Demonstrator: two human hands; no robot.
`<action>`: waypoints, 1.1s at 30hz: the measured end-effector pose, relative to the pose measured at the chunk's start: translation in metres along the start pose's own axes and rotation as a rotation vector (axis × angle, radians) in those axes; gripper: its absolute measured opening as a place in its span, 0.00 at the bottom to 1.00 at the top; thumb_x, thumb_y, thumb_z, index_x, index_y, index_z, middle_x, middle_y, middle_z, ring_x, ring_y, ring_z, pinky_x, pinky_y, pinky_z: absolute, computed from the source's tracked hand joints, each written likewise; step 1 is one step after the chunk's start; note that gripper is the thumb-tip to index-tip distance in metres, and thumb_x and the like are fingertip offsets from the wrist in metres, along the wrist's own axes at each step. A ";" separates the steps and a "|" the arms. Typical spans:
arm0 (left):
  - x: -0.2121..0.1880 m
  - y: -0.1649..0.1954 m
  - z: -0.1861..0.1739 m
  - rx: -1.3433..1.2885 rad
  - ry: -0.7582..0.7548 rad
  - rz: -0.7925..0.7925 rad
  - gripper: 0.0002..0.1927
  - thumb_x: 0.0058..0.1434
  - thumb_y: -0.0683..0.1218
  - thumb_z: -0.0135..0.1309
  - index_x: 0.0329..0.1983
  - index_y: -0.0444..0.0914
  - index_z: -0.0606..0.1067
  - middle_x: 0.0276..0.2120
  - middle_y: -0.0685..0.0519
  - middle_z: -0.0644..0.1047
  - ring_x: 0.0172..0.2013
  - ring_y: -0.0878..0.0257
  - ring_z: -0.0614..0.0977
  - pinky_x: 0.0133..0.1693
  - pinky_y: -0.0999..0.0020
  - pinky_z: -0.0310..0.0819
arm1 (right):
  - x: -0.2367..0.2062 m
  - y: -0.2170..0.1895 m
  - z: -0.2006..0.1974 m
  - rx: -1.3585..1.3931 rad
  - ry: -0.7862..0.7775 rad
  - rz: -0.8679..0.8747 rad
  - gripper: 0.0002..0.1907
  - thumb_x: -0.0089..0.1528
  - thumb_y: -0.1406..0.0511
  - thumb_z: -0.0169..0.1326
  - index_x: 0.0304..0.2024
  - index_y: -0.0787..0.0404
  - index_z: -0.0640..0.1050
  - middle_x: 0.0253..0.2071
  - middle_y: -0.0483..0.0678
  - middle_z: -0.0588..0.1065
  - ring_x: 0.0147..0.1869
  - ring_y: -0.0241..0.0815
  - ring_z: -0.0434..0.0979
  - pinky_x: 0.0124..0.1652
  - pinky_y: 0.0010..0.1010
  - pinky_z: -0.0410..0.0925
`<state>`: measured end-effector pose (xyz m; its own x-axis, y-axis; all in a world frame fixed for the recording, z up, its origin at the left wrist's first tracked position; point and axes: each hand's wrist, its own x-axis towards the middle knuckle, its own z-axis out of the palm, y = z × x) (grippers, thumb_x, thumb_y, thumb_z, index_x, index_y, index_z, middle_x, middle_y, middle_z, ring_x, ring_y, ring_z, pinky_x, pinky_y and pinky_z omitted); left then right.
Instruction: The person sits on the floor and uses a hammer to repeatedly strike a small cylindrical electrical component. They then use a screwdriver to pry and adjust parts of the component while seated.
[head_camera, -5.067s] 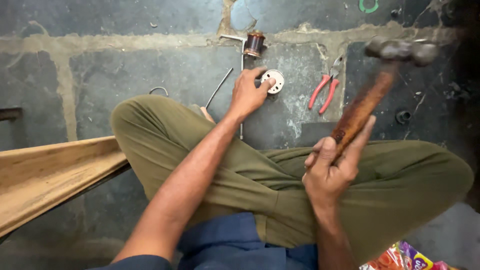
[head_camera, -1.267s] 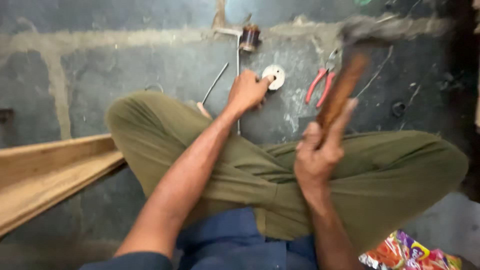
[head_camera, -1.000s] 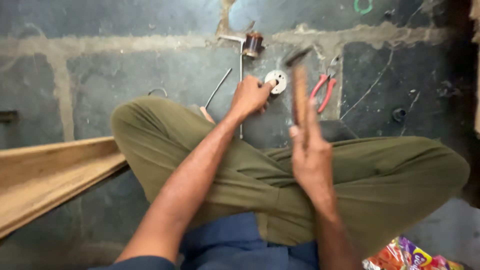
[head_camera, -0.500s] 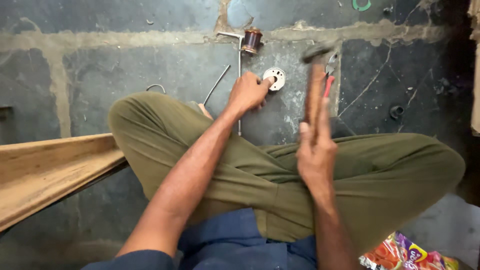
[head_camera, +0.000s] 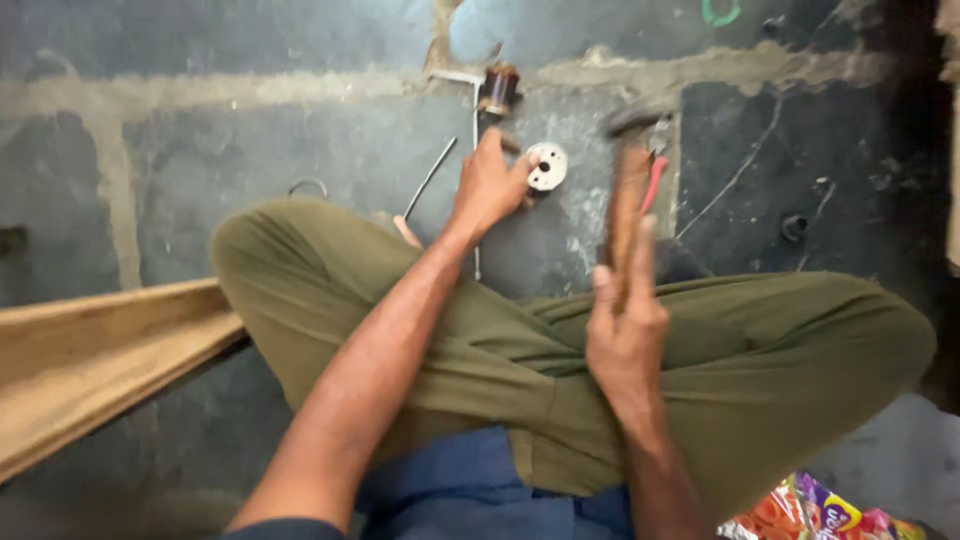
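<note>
**Hammer raised over a round metal part on a stone floor**

The hammer (head_camera: 628, 200) stands nearly upright in the right hand (head_camera: 625, 325), whose fingers are wrapped tight around the lower end of its brown wooden handle. Its dark metal head, blurred, sits at the top, just right of a small round silver disc (head_camera: 546, 165) with a hole in its middle. That disc lies on the grey stone floor (head_camera: 250, 150). The left hand (head_camera: 488, 188) reaches forward over the knee and pinches the disc's left edge with thumb and fingertips, holding it down.

Just behind the hammer, red-handled pliers (head_camera: 654, 182) lie on the floor, mostly hidden by the handle. Above the left hand rests a copper-wound coil (head_camera: 499, 90), and to its left a thin metal rod (head_camera: 430, 178) lies slanted. The person sits cross-legged in olive trousers (head_camera: 760, 350). A wooden plank (head_camera: 100, 350) juts in from the left edge, and a bright printed wrapper (head_camera: 820, 510) shows at the bottom right.
</note>
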<state>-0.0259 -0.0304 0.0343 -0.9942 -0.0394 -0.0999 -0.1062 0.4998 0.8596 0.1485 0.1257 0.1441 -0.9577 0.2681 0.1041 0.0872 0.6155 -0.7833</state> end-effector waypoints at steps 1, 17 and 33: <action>-0.001 -0.002 0.001 0.020 0.066 0.126 0.20 0.59 0.49 0.65 0.47 0.32 0.73 0.29 0.39 0.81 0.26 0.52 0.86 0.31 0.56 0.79 | -0.003 -0.002 -0.002 0.031 0.001 0.153 0.34 0.71 0.64 0.48 0.77 0.56 0.54 0.33 0.63 0.78 0.31 0.61 0.81 0.35 0.43 0.72; -0.002 0.014 -0.012 -0.015 -0.166 -0.142 0.27 0.67 0.52 0.52 0.66 0.37 0.66 0.33 0.37 0.83 0.32 0.46 0.85 0.35 0.54 0.78 | -0.013 -0.006 -0.014 0.205 0.060 0.222 0.36 0.71 0.62 0.47 0.78 0.56 0.50 0.32 0.62 0.77 0.27 0.53 0.77 0.31 0.42 0.73; 0.005 -0.005 0.006 0.086 -0.075 -0.045 0.16 0.64 0.51 0.54 0.47 0.33 0.75 0.30 0.39 0.82 0.31 0.46 0.86 0.40 0.51 0.77 | -0.005 0.000 0.002 0.053 0.131 -0.122 0.31 0.79 0.61 0.46 0.78 0.55 0.49 0.59 0.71 0.73 0.44 0.58 0.83 0.41 0.40 0.73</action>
<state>-0.0304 -0.0284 0.0263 -0.9841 -0.0006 -0.1776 -0.1461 0.5715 0.8075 0.1532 0.1229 0.1424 -0.9162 0.2902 0.2764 -0.0454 0.6100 -0.7911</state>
